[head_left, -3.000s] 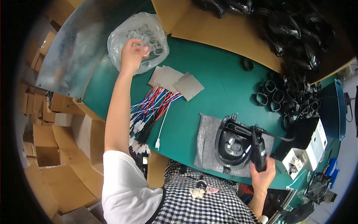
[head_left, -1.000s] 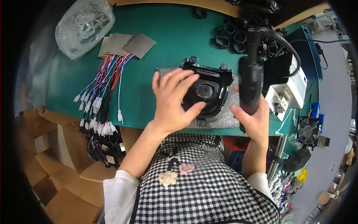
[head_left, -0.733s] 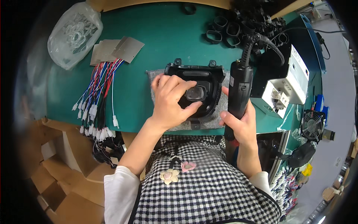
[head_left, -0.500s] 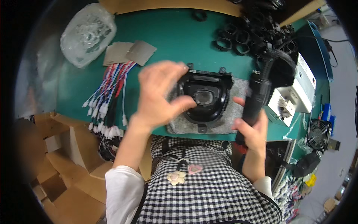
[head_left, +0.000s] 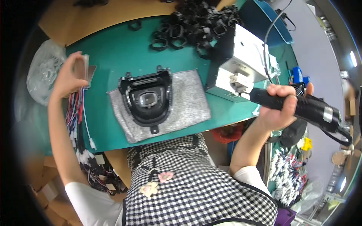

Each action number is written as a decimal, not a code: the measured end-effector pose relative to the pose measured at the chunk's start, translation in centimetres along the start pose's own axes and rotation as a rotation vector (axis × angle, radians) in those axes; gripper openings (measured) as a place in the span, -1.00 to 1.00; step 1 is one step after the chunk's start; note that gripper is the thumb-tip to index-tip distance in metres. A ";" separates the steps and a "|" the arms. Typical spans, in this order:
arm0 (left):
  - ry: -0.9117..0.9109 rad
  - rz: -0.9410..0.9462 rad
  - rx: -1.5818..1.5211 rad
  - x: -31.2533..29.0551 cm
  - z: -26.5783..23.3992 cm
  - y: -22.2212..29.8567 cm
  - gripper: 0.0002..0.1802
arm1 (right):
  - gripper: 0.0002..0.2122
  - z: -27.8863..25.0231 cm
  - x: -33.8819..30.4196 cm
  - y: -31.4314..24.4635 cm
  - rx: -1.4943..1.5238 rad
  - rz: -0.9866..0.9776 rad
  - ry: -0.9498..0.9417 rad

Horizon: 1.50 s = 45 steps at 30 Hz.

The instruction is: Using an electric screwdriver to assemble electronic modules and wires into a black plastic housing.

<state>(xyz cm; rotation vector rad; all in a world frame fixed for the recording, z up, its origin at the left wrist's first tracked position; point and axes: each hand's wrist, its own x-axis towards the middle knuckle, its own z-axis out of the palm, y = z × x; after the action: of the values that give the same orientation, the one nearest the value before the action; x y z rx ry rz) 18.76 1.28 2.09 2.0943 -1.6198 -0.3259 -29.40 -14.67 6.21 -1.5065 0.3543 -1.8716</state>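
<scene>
The tool (head_left: 313,110) slants left to right, hose (head_left: 344,132) end nearer, clenched in the right hand (head_left: 278,114); the left hand (head_left: 68,76), outstretched, pinches a plate (head_left: 86,64) aligned near-far

Left fisheye on my head, facing down from near above my apron (head_left: 196,180) and the green surface (head_left: 113,56), wide

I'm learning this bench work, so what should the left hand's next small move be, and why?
I'd probably have the left hand slowly lift the grey plate: it grips that by the edges, but the coloured wires below lie bunched, so a quick pull might snag them, and the right hand is occupied with the black corded tool.
</scene>
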 end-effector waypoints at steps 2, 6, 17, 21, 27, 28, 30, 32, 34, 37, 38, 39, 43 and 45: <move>0.156 -0.009 -0.207 -0.3 -2.1 -2.9 -0.14 | -0.36 0.4 -0.2 0.6 -0.024 -0.020 0.001; 0.420 0.050 -0.353 -2.2 -3.6 -3.4 -0.22 | -0.32 0.8 -0.8 1.8 -0.032 -0.002 -0.041; 1.415 0.335 -0.665 -7.1 -8.3 -4.2 -0.59 | -0.17 2.0 0.9 2.9 -0.010 0.319 -0.542; 1.567 0.274 -0.903 -9.8 -10.5 3.1 -0.46 | -0.25 1.2 0.8 2.7 0.048 0.194 -0.389; 0.337 -0.019 -0.704 -7.2 1.6 15.8 -0.24 | -0.39 0.8 0.9 2.9 -0.071 0.174 -0.210; 0.298 0.022 -0.550 -6.8 4.1 16.6 -0.25 | -0.44 1.5 1.3 2.9 -0.110 0.220 -0.160; 0.280 -0.003 -0.228 -5.9 7.7 17.5 -0.21 | -0.54 2.5 1.8 3.3 -0.190 0.301 -0.078; 0.217 0.029 -0.125 -5.6 9.6 17.4 -0.22 | -0.55 2.6 1.8 3.0 -0.176 0.376 -0.015; 0.165 0.056 -0.082 -5.4 10.3 17.4 -0.22 | -0.54 2.7 1.4 2.4 -0.088 0.417 0.055; 0.113 0.077 -0.059 -5.0 10.7 17.7 -0.18 | -0.52 4.2 0.1 0.4 0.084 0.327 -0.048; 0.089 0.079 -0.048 -4.8 10.7 17.8 -0.18 | -0.52 5.4 -0.5 -0.2 0.079 0.332 -0.044; 0.081 0.078 -0.049 -4.7 10.8 17.8 -0.18 | -0.49 6.9 -1.3 -0.6 0.146 0.319 -0.093; 0.051 0.042 -0.029 -4.3 11.2 17.9 -0.18 | -0.30 11.6 -3.9 0.5 0.255 0.354 -0.212; 0.054 0.055 -0.039 -4.2 11.3 18.0 -0.18 | -0.28 12.7 -4.5 1.3 0.155 0.377 -0.292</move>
<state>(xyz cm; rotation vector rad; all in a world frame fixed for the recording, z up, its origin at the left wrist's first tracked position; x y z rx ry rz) -2.73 -0.62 0.94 2.0089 -1.6228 -0.2781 -16.76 -9.99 5.72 -1.4641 0.3209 -1.3355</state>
